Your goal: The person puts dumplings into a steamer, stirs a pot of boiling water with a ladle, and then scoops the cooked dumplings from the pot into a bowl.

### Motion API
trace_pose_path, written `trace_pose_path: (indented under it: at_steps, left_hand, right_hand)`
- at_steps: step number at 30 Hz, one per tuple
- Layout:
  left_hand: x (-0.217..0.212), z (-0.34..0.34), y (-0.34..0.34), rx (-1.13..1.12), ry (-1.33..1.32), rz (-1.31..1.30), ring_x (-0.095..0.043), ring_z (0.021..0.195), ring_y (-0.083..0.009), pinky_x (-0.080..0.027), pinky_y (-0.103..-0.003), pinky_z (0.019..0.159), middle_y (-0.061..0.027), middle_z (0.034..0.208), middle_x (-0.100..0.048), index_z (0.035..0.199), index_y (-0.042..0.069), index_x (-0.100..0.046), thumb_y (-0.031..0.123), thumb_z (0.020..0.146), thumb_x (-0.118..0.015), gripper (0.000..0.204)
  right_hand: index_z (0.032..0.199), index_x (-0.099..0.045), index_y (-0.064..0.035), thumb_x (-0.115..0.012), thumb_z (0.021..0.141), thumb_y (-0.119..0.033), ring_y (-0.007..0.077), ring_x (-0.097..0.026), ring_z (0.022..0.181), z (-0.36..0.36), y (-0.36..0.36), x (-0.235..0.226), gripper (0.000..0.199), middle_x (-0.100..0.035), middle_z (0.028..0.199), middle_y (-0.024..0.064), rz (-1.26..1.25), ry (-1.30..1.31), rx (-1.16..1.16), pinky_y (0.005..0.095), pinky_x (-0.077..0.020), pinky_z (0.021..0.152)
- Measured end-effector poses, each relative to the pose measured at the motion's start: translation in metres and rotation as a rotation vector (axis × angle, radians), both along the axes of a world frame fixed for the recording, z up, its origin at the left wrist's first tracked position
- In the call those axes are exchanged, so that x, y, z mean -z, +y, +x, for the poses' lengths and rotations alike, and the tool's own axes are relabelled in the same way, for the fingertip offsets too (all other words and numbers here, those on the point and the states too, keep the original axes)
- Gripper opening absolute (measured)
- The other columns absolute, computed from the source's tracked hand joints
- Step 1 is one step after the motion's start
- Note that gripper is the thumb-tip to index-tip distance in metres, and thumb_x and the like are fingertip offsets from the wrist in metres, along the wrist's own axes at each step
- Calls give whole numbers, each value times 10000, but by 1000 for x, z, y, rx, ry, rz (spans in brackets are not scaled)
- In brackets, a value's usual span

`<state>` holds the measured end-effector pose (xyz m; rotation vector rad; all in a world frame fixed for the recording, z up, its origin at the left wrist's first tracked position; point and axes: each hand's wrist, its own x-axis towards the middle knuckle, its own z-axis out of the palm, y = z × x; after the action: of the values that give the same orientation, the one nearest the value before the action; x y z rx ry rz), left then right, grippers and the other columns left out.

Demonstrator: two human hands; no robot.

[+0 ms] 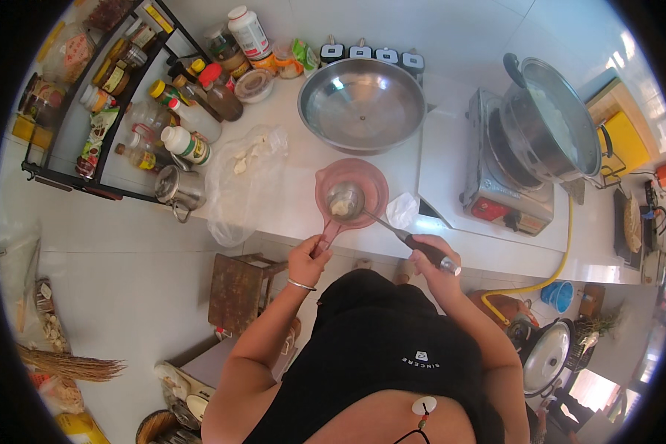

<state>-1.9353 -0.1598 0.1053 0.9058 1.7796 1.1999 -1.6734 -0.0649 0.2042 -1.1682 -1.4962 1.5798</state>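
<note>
My left hand (308,262) is closed around the short handle of a pink translucent plastic water scoop (373,180), which is at the counter's front edge. A metal ladle (385,224) with a dark handle is gripped in my right hand (439,265). The ladle's bowl lies inside the scoop's round mouth, with a pale, whitish lump or paste in it. From this angle I cannot tell whether bowl and scoop touch. Just behind the scoop sits a wide stainless steel basin (362,100). A small crumpled white plastic piece (402,210) lies to the scoop's right.
Left of the scoop lies a clear plastic bag (233,189) with pale bits. A steel pot (551,122) stands on a portable gas stove (510,200) at right, with a yellow hose (566,251). Bottles and a black rack (137,96) fill the left. A wooden stool (233,292) stands below the counter.
</note>
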Motion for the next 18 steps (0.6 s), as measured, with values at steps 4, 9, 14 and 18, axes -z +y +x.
trace_pose_path:
  at_steps: [4, 9, 14, 18]
  left_hand:
    - [7, 1, 2, -41, -8, 24, -482, 513, -56, -409, -208, 450, -15, 692, -559, 1086, -38, -590, 5, 756, -678, 344]
    - [9, -5, 9, -4, -159, 4, -558, 551, -103, -412, -215, 455, -55, 757, -599, 1175, -41, -518, 57, 806, -658, 406]
    - [9, -16, 8, -10, -460, -76, -623, 643, -183, -455, -249, 516, -116, 853, -629, 1194, -42, -493, 156, 867, -624, 405]
    - [15, -23, 8, 16, -541, -61, -635, 674, -218, -488, -284, 570, -135, 865, -634, 1176, -50, -501, 232, 900, -590, 404]
  right_hand:
    - [1191, -527, -18, -627, 840, -22, 124, -590, 684, -10, 13, 0, 365, -637, 922, 94, -184, 154, 22, 232, -463, 564]
    - [1360, -343, -35, -666, 802, -34, 160, -617, 679, -6, 20, 20, 645, -640, 1017, 148, -273, 186, 12, 246, -451, 567]
    - [1374, -299, -16, -667, 777, 9, 184, -634, 717, 1, 25, 37, 702, -635, 1032, 166, -347, 272, 51, 249, -455, 576]
    - [1364, -308, -6, -664, 765, 29, 190, -637, 737, 6, 25, 43, 697, -634, 1021, 160, -404, 255, 84, 251, -455, 583]
